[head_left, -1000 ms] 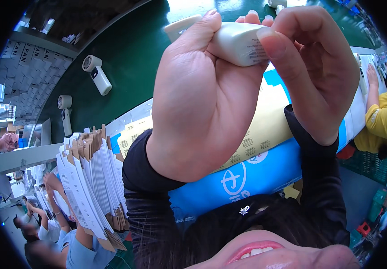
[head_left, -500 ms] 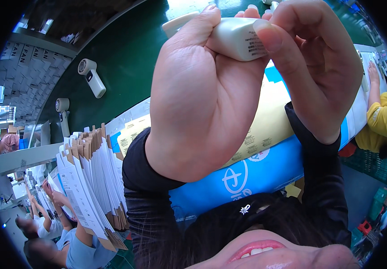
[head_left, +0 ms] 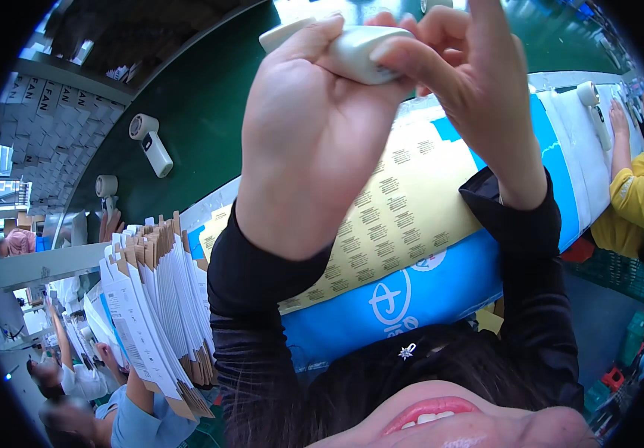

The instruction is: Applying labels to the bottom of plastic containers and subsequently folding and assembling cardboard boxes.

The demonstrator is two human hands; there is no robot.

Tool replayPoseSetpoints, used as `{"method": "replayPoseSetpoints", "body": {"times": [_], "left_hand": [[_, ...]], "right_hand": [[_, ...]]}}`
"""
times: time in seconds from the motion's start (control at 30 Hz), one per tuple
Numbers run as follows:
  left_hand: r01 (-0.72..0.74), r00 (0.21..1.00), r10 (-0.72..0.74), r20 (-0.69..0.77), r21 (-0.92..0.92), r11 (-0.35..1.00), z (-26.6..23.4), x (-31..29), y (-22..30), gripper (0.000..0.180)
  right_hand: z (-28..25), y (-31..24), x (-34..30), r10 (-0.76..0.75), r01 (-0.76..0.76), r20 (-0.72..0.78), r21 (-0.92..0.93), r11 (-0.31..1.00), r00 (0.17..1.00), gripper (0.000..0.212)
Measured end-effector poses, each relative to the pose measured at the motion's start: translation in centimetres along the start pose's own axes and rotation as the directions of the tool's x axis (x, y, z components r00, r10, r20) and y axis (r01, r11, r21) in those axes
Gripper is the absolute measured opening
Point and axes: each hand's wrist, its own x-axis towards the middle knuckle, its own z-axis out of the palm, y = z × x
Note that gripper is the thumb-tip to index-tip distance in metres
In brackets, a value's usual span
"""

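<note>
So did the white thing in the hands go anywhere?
Yes. The white device held by both hands sits a little higher and further left in the view now, judged against the yellow label sheet behind it.

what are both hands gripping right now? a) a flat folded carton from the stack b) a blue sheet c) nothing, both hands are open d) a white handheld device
d: the left hand and right hand close together round a white handheld device raised above the green conveyor belt, while the stack of flat cartons stands untouched to the left.
</note>
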Motion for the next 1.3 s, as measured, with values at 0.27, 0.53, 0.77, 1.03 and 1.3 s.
{"method": "replayPoseSetpoints", "body": {"times": [0.27, 0.53, 0.77, 1.03, 1.3], "left_hand": [[-0.271, 0.957, 0.289, 0.022, 0.417, 0.868, -9.6, 13.7, 4.5, 0.041], [0.056, 0.795, 0.595, 0.116, 0.963, -0.263, -17.9, 17.5, 7.8, 0.033], [-0.271, 0.61, 0.552, 0.569, 0.804, -0.53, -13.8, 15.7, 4.6, 0.038], [-0.109, 0.84, -0.062, 0.54, 0.28, 0.954, -4.6, 8.5, 1.2, 0.036], [-0.297, 0.922, 0.165, 0.351, 0.365, 0.882, -3.8, 3.3, 2.0, 0.033]], "right_hand": [[0.0, 14.8, 3.9, -0.257, 0.082, -0.188, -0.635, 0.768, 0.948, 0.047], [0.7, 22.3, 3.7, 0.109, -0.184, -0.149, -0.83, 0.526, 0.983, 0.06], [-1.2, 18.0, 5.3, -0.005, -0.217, -0.313, -0.67, 0.71, 0.95, 0.047], [0.7, 4.4, 2.1, -0.695, 0.578, 0.043, -0.594, 0.56, 0.718, 0.034], [-3.7, 2.0, -4.4, -0.545, 0.519, 0.063, -0.41, 0.75, 0.836, 0.029]]}}
